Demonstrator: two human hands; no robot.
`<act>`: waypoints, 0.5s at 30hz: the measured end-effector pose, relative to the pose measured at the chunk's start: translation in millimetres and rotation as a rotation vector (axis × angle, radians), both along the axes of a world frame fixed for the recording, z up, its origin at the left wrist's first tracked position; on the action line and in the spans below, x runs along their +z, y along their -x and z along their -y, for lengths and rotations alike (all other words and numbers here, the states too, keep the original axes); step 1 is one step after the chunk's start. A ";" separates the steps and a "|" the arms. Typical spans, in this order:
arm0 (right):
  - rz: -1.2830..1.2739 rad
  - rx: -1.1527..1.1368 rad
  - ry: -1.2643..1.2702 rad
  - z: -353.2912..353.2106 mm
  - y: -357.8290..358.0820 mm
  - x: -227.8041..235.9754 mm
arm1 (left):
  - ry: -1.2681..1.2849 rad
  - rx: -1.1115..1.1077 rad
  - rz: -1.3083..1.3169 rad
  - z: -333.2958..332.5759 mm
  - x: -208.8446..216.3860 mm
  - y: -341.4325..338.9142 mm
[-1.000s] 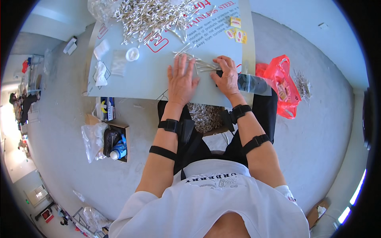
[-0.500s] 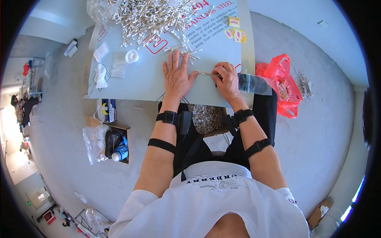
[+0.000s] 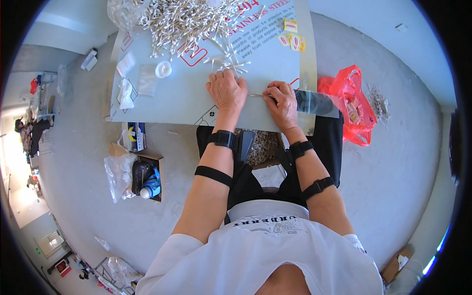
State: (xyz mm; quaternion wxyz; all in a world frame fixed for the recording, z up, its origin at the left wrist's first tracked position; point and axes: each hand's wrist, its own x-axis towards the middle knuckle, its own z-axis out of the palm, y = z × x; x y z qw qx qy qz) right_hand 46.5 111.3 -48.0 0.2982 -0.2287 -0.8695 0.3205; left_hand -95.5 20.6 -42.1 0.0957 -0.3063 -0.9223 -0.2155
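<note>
My right hand (image 3: 282, 103) is closed in a pinch around one or more cotton swabs (image 3: 256, 95), whose pale ends point left towards my other hand. Left of it, the fingers of my left hand (image 3: 226, 92) are curled on the sheet-covered table; anything in them is hidden. Just beyond its fingertips lie several loose cotton swabs (image 3: 234, 64). A big heap of cotton swabs (image 3: 189, 24) covers the far part of the table. Beside my right hand, a clear plastic strip with a dark area (image 3: 317, 103) reaches over the table's right edge.
On the table (image 3: 182, 105) are a round white container (image 3: 163, 70), flat clear bags (image 3: 146, 79), a crumpled white piece (image 3: 125, 94) and yellow packets (image 3: 297, 43). A red plastic bag (image 3: 351, 128) lies to the right. Below stand a box of swabs (image 3: 263, 147) and an open carton (image 3: 156, 189).
My left hand has drawn its outstretched fingers in to a curl and moved slightly right. My right hand keeps its pinch, almost in the same place.
</note>
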 end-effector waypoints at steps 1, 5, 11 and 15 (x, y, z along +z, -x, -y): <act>-0.004 0.002 0.001 0.6 0.6 0.5 | 0.038 0.036 0.012 -0.4 -3.8 2.5; -0.018 0.020 -0.016 0.2 0.1 1.5 | -0.027 0.024 -0.046 8.3 -11.9 12.0; -0.008 0.008 0.000 -2.2 -4.0 5.0 | -0.111 -0.370 -0.037 26.2 -3.8 -0.5; -0.046 -0.023 0.182 -1.9 0.5 9.0 | -0.232 -0.325 0.099 21.5 2.0 3.2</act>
